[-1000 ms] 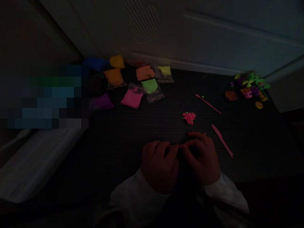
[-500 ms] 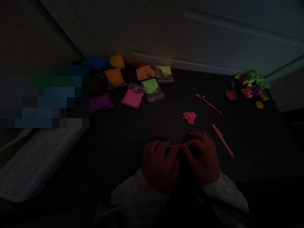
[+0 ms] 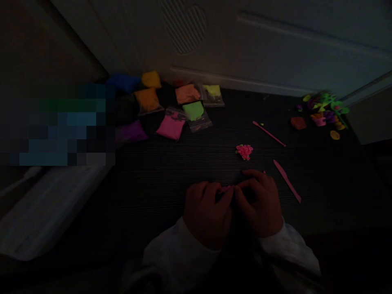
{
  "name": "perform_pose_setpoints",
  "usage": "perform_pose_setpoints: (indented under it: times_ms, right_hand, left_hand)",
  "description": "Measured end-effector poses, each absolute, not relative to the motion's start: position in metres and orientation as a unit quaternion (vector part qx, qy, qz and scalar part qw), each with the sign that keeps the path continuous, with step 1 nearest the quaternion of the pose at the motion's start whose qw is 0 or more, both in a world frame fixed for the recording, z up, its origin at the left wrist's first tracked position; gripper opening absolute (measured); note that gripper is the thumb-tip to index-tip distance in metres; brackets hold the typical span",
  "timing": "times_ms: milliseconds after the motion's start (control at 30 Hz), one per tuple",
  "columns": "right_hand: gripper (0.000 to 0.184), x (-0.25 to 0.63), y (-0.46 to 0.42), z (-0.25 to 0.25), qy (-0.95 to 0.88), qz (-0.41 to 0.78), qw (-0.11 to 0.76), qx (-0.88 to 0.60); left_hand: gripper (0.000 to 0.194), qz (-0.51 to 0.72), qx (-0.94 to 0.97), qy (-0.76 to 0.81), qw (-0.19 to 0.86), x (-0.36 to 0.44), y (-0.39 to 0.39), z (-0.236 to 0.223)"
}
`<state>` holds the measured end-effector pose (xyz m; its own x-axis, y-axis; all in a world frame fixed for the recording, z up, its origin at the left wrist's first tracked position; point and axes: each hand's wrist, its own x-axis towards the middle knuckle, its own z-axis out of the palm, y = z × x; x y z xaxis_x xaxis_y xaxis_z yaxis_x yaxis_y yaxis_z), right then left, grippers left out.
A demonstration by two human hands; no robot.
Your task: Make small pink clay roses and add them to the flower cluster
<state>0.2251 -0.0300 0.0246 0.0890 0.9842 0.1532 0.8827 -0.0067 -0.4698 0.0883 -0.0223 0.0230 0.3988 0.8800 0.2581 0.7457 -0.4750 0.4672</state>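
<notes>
My left hand (image 3: 208, 212) and my right hand (image 3: 260, 202) meet at the near side of the dark table. Between their fingertips is a small strip of pink clay (image 3: 226, 189), partly hidden by the fingers. The left fingers are curled around its left part, and the right thumb and index finger pinch its right end. Just beyond the hands lies a pink clay flower cluster (image 3: 244, 152) with green bits at its edge. To the right of my right hand rests a pink plastic modelling knife (image 3: 287, 181). A thin pink modelling stick (image 3: 269, 134) lies farther back.
Bags of coloured clay, among them a pink bag (image 3: 171, 125) and a green bag (image 3: 194, 111), lie at the back left. Small finished clay pieces (image 3: 324, 110) crowd the back right beside a reddish lump (image 3: 298, 123). A white power strip-like bar (image 3: 52, 212) stands at left.
The fingertips have drawn slightly closer together, and less of the pink clay strip shows between them. Everything else on the table stays where it was.
</notes>
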Motion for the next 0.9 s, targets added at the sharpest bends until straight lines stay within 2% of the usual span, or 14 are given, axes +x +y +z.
perform_pose_setpoints:
  times_ms: [300, 500, 900]
  right_hand:
    - [0.015, 0.233, -0.037, 0.026, -0.67, 0.14, 0.279, -0.674]
    - [0.025, 0.237, -0.043, 0.023, -0.707, 0.123, 0.253, -0.649]
    - [0.025, 0.234, -0.042, 0.022, -0.703, 0.112, 0.24, -0.66]
  left_hand:
    - [0.029, 0.232, 0.829, 0.492, 0.129, 0.088, -0.023, 0.021]
    - [0.03, 0.223, 0.838, 0.483, 0.116, 0.088, -0.023, 0.02]
    - [0.03, 0.225, 0.837, 0.487, 0.108, 0.089, -0.023, 0.02]
